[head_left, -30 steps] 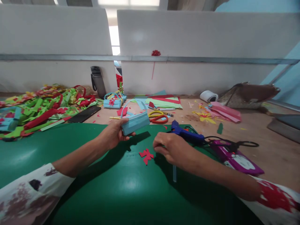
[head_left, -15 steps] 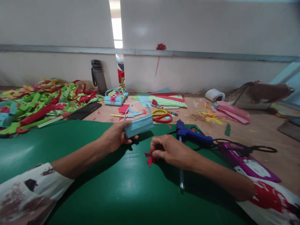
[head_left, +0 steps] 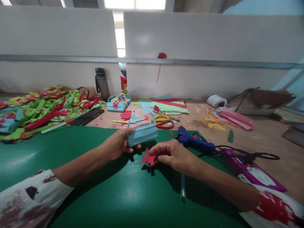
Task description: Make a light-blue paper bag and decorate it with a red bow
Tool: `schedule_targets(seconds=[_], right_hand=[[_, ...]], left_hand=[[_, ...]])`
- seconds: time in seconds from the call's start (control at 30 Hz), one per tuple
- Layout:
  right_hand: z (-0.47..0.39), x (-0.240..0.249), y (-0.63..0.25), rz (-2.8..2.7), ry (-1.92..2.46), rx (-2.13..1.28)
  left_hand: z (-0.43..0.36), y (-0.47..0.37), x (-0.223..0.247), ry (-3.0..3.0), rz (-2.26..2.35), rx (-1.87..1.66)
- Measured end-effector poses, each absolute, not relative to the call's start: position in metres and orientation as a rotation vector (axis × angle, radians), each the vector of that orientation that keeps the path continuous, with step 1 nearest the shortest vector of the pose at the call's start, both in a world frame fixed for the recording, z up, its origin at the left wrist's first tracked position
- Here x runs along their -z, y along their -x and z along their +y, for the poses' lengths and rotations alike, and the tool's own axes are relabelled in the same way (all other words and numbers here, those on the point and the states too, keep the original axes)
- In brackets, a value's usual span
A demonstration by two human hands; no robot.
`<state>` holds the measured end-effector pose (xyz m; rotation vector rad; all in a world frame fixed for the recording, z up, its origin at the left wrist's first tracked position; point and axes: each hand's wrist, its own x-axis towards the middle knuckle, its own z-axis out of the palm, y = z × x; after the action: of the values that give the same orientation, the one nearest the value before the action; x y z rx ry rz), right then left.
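My left hand [head_left: 120,142] grips the left end of a small light-blue paper bag [head_left: 142,133], whose thin handle arches above it. Pinched between the thumb and finger of my right hand [head_left: 174,155] is a red paper flower [head_left: 149,157], its pointed petals spread out just over the green mat [head_left: 114,196]. The flower is below and slightly right of the bag, not touching it. Behind my right hand lies a blue glue gun [head_left: 196,140] with a clear glue stick [head_left: 183,186] that shows below my wrist.
Orange-handled scissors [head_left: 165,124], paper sheets [head_left: 168,106] and a finished blue bag [head_left: 115,106] lie behind the mat. Paper pieces [head_left: 47,110], a phone [head_left: 87,117] and a bottle [head_left: 102,85] stand left. A purple box [head_left: 258,172] with cables sits right.
The red flower has turned so more of its petals show, and my right hand has opened out slightly around it. The view has tilted up a little. My left hand still holds the bag.
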<state>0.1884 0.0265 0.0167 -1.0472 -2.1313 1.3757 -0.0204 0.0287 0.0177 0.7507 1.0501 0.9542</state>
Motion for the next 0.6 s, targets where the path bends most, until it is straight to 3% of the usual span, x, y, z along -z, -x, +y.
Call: schedule_targets(seconds=[0.33, 0.6], right_hand=[[0.022, -0.034, -0.197, -2.095, 0.839, -0.823], [0.022, -0.047, -0.196, -1.959, 1.092, -0.841]], left_hand=[[0.025, 0.018, -0.022, -0.747, 1.048, -0.848], [0.020, 0.010, -0.021, -0.762, 1.052, -0.807]])
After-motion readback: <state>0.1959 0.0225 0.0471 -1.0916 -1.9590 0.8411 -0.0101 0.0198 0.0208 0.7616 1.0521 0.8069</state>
